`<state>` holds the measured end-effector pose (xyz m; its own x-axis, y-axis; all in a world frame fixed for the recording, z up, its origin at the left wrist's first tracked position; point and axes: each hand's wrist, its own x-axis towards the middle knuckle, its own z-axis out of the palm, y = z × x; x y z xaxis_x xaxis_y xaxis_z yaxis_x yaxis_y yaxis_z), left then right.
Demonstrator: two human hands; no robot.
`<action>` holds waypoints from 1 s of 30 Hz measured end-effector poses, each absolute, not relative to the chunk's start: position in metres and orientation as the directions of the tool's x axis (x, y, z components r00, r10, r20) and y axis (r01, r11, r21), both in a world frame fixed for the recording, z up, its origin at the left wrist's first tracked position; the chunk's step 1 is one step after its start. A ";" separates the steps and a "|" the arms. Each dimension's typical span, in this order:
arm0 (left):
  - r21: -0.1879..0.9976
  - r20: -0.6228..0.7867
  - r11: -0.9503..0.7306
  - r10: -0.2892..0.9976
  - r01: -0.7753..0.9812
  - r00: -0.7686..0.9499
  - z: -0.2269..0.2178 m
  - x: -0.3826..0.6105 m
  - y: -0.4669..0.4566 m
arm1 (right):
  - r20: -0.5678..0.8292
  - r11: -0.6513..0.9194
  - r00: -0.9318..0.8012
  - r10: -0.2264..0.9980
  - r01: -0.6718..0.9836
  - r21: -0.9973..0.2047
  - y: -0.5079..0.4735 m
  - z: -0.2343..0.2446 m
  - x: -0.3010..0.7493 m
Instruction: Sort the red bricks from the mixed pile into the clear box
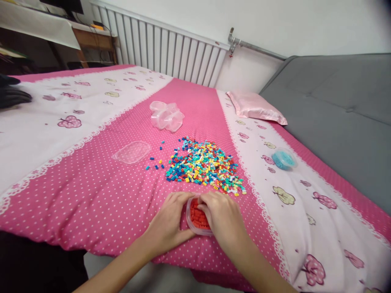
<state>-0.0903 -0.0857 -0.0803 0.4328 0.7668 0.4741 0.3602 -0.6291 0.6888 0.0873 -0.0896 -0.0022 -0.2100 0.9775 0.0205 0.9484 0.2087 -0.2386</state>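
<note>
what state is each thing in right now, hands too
Left hand: curved around the red tub
Right hand: fingertips inside the red tub
Red tub: open, holding red pieces
Blue tub: holding blue pieces; lid unclear
Clear lid: off, lying flat
Clear tubs: clustered together
Mixed pieces: loosely heaped, some strays

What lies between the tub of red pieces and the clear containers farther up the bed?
The head view shows the multicoloured pile between the tub of red pieces and the clear containers, with pink dotted bedspread beyond the pile.
</note>
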 end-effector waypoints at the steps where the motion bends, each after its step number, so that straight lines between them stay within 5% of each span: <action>1: 0.690 0.476 -0.630 0.766 0.357 0.432 -0.080 -0.090 -0.086 | 0.023 0.209 -0.210 0.977 0.947 -0.244 -0.090 -0.002 0.088; 23: 0.685 0.474 -0.631 0.766 0.364 0.434 -0.082 -0.090 -0.085 | -0.117 0.285 -0.343 0.932 0.893 -0.348 -0.090 0.017 0.095; 30: 0.692 0.471 -0.625 0.770 0.362 0.430 -0.080 -0.093 -0.085 | 0.018 0.281 -0.312 0.950 0.827 -0.487 -0.084 0.023 0.108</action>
<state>-0.0927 -0.0850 -0.0803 0.4301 0.7702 0.4710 0.3621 -0.6250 0.6915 0.1085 -0.0840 0.0226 -0.3124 0.9498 0.0181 0.8267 0.2812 -0.4873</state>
